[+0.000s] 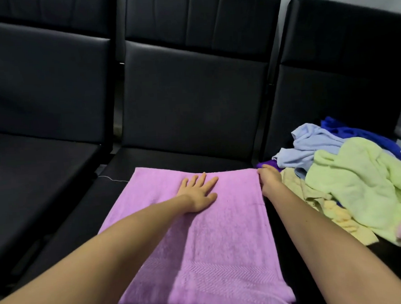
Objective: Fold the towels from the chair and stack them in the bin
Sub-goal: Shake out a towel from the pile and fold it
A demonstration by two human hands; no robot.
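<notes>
Lilac-pink terry towel (212, 245) lies flat on the seat of the middle black padded leather chair (171, 156). Left hand (201, 194) rests palm-down on its far half, fingers straight and spread, gripping nothing. Right hand (269, 178) has fingers curled, pinching the towel's far right corner. A loose pile of crumpled towels (351, 178) (green, pale blue, royal blue, yellow) sits on the next seat to the right.
</notes>
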